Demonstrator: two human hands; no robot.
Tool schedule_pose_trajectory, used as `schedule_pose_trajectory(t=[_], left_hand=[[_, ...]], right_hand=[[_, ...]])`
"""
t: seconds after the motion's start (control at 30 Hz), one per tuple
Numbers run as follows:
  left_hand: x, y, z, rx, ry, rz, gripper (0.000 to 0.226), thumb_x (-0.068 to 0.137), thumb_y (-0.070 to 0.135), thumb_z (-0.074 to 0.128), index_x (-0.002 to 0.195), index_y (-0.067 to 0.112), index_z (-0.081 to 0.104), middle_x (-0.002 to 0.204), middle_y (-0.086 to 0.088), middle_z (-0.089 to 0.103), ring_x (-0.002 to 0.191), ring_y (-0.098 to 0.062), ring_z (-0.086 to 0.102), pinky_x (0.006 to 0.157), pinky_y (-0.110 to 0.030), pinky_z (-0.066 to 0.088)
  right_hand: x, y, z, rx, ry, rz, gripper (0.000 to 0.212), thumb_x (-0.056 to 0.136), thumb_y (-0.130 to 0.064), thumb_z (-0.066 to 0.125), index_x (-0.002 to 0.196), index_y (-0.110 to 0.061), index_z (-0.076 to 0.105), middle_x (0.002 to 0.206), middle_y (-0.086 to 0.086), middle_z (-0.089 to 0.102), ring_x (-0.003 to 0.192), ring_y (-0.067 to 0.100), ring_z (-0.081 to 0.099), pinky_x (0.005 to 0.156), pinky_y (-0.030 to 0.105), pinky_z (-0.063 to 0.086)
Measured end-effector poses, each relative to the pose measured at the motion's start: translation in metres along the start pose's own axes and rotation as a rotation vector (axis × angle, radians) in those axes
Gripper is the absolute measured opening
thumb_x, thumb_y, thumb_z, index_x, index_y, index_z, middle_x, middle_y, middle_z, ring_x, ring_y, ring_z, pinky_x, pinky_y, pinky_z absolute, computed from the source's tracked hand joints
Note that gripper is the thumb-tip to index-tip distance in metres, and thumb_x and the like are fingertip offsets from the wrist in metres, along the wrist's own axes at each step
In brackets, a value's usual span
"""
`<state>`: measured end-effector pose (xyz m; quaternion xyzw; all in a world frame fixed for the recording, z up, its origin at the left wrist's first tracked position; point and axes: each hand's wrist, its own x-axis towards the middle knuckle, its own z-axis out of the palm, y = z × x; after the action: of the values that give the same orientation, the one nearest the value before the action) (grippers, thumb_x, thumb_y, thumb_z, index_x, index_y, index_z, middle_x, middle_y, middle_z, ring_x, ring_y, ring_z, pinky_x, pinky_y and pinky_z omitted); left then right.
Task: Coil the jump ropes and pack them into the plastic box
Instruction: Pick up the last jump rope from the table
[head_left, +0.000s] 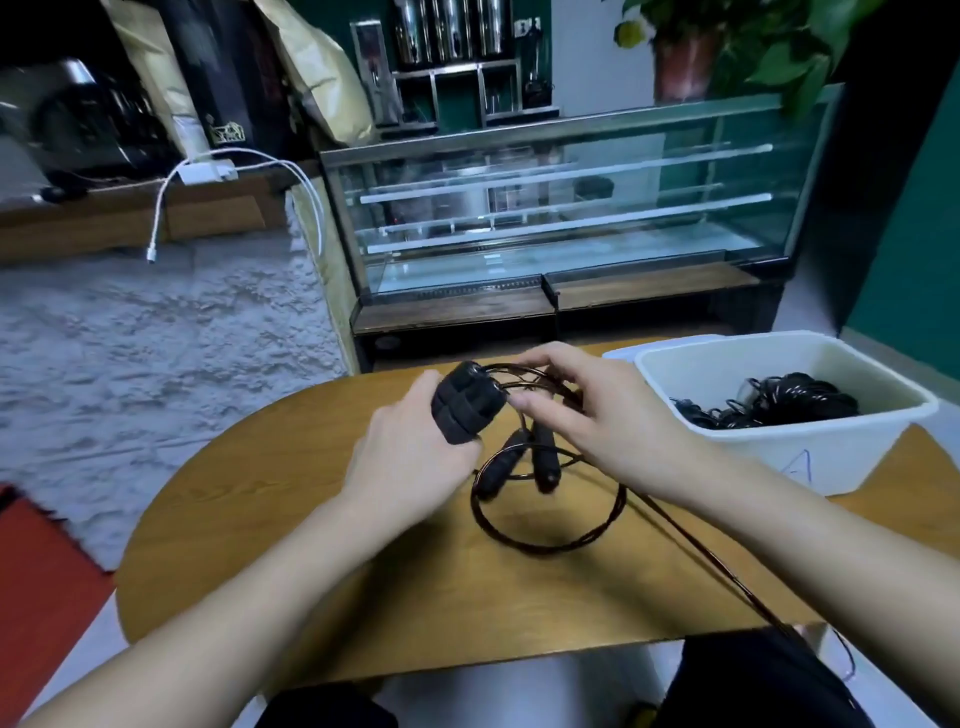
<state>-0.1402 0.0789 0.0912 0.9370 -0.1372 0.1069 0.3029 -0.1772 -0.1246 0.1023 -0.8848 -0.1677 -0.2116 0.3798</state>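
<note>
My left hand (415, 457) grips the two black foam handles (467, 408) of a jump rope, held together above the wooden table (291, 561). My right hand (587, 415) pinches the dark rope (519, 379) just beside the handles, where it loops round. A second jump rope lies on the table under my hands, its two black handles (524, 460) side by side and its cord in a loose ring (545, 545). A strand (727, 571) runs off the table's near edge toward my lap. The white plastic box (810, 452) stands at the right with coiled black ropes (769, 400) inside.
A white lid (621, 354) lies behind the box. Beyond the table stands a glass display case (561, 208). A grey shaggy rug (156, 332) covers the floor at left, with a red mat (41, 561) at its corner. A white cable (166, 208) hangs off a low wooden ledge.
</note>
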Motion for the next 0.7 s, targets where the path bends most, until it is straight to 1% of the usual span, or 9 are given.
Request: schedule_pose_trajectory(t=[0.13, 0.2, 0.27, 0.33, 0.4, 0.47, 0.57, 0.63, 0.7], left_hand=[[-0.039, 0.028, -0.021, -0.112, -0.01, -0.013, 0.021, 0.076, 0.028, 0.066, 0.091, 0.031, 0.052, 0.082, 0.006, 0.064, 0.078, -0.018, 0.059, 0.066, -0.033, 0.046], [-0.059, 0.041, -0.026, -0.178, -0.05, -0.028, 0.02, 0.076, 0.027, 0.069, 0.09, 0.029, 0.054, 0.08, 0.005, 0.063, 0.077, -0.019, 0.06, 0.063, -0.032, 0.044], [-0.08, 0.051, -0.033, -0.256, -0.103, -0.059, 0.028, 0.07, 0.033, 0.073, 0.091, 0.031, 0.055, 0.082, 0.004, 0.064, 0.077, -0.022, 0.062, 0.068, -0.036, 0.048], [-0.099, 0.059, -0.042, -0.347, -0.17, -0.07, 0.042, 0.061, 0.035, 0.076, 0.097, 0.032, 0.055, 0.086, -0.002, 0.066, 0.075, -0.023, 0.062, 0.072, -0.039, 0.051], [-0.116, 0.067, -0.051, -0.455, -0.281, -0.05, 0.052, 0.057, 0.029, 0.077, 0.104, 0.026, 0.056, 0.087, -0.008, 0.065, 0.072, -0.022, 0.059, 0.072, -0.04, 0.051], [-0.131, 0.074, -0.059, -0.622, -0.425, -0.012, 0.059, 0.059, 0.019, 0.075, 0.114, 0.012, 0.055, 0.081, -0.009, 0.062, 0.068, -0.023, 0.055, 0.069, -0.042, 0.049], [-0.149, 0.081, -0.059, -0.932, -0.622, 0.005, 0.053, 0.07, 0.003, 0.066, 0.12, -0.004, 0.051, 0.074, -0.014, 0.055, 0.062, -0.026, 0.05, 0.064, -0.038, 0.046], [-0.159, 0.085, -0.057, -1.154, -0.772, -0.029, 0.051, 0.071, 0.0, 0.065, 0.12, -0.005, 0.053, 0.077, -0.018, 0.049, 0.062, -0.025, 0.048, 0.062, -0.034, 0.044], [-0.166, 0.089, -0.056, -1.339, -0.92, -0.035, 0.048, 0.072, 0.0, 0.062, 0.119, -0.002, 0.055, 0.08, -0.017, 0.047, 0.062, -0.023, 0.047, 0.062, -0.033, 0.042]], right_hand=[[-0.026, -0.027, -0.018, 0.032, 0.076, -0.064, 0.026, 0.096, -0.04, 0.06, 0.121, -0.031, 0.062, 0.098, -0.016, 0.069, 0.081, 0.009, 0.067, 0.072, 0.027, 0.053], [-0.04, -0.04, -0.023, 0.048, 0.131, -0.114, 0.028, 0.098, -0.036, 0.06, 0.124, -0.027, 0.063, 0.106, -0.015, 0.069, 0.091, 0.005, 0.066, 0.078, 0.017, 0.051], [-0.055, -0.053, -0.027, 0.04, 0.203, -0.173, 0.026, 0.1, -0.028, 0.058, 0.123, -0.021, 0.066, 0.109, -0.013, 0.069, 0.099, -0.004, 0.062, 0.082, 0.006, 0.044], [-0.068, -0.062, -0.03, 0.022, 0.247, -0.196, 0.024, 0.101, -0.023, 0.054, 0.121, -0.019, 0.067, 0.105, -0.014, 0.068, 0.093, -0.008, 0.061, 0.079, 0.003, 0.041], [-0.075, -0.066, -0.031, 0.021, 0.259, -0.2, 0.025, 0.103, -0.021, 0.05, 0.12, -0.019, 0.068, 0.099, -0.018, 0.066, 0.086, -0.008, 0.061, 0.075, 0.003, 0.04], [-0.081, -0.069, -0.033, 0.017, 0.28, -0.227, 0.026, 0.104, -0.021, 0.047, 0.12, -0.019, 0.067, 0.098, -0.023, 0.063, 0.085, -0.008, 0.06, 0.074, 0.004, 0.039], [-0.088, -0.066, -0.033, 0.0, 0.322, -0.295, 0.03, 0.105, -0.025, 0.041, 0.121, -0.018, 0.066, 0.102, -0.018, 0.062, 0.091, -0.008, 0.057, 0.079, 0.006, 0.038], [-0.093, -0.067, -0.033, 0.023, 0.328, -0.312, 0.036, 0.106, -0.033, 0.035, 0.121, -0.02, 0.065, 0.105, -0.012, 0.064, 0.094, 0.0, 0.06, 0.081, 0.014, 0.043], [-0.096, -0.068, -0.034, 0.047, 0.305, -0.316, 0.036, 0.106, -0.038, 0.035, 0.116, -0.023, 0.066, 0.105, -0.009, 0.067, 0.095, 0.005, 0.062, 0.082, 0.018, 0.046]])
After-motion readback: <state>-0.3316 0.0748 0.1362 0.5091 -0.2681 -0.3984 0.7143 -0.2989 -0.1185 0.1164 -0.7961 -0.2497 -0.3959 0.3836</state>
